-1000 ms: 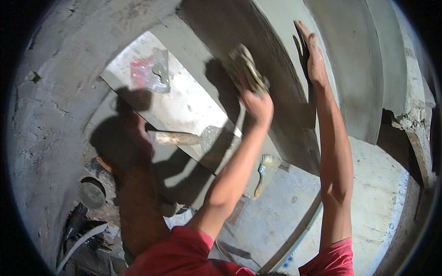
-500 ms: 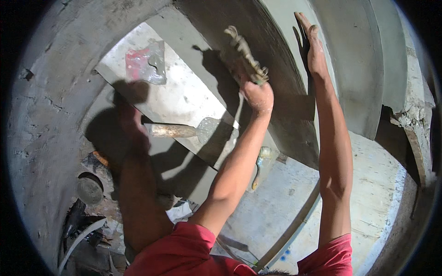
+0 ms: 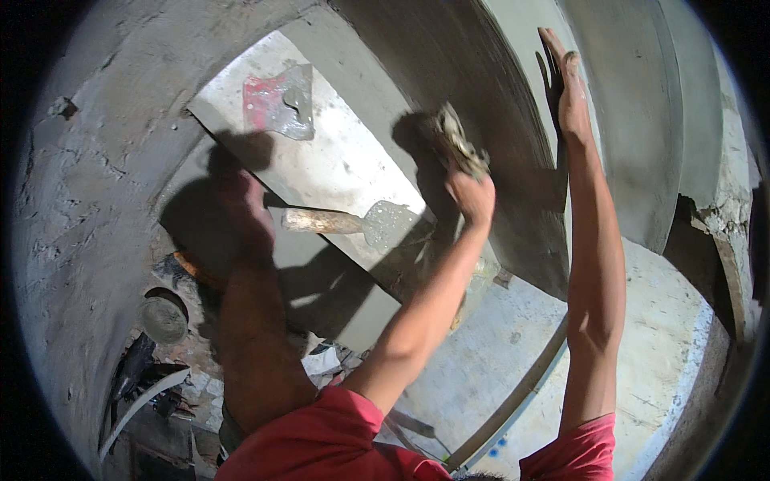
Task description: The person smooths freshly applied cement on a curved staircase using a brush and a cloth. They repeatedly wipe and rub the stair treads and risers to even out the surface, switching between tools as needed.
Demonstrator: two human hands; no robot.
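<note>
My left hand is closed around a crumpled, mud-grey rag. It holds the rag against or just over the dark, wet plaster face of a curved step; contact is hard to make out. Farther right, my right hand rests flat with fingers stretched out, on the pale edge of that step. It holds nothing. Left of my left forearm, a trowel with a worn wooden handle lies on a whitish board.
A clear and red plastic bag lies on the board. My bare foot stands in shadow beside it. A round container sits among rubble at the lower left. More curved plastered steps rise at the right, near a broken edge.
The whole view has shifted, moving the scene rightward. My left hand and the rag have come nearer along the plaster face. My right hand stays on the edge.
</note>
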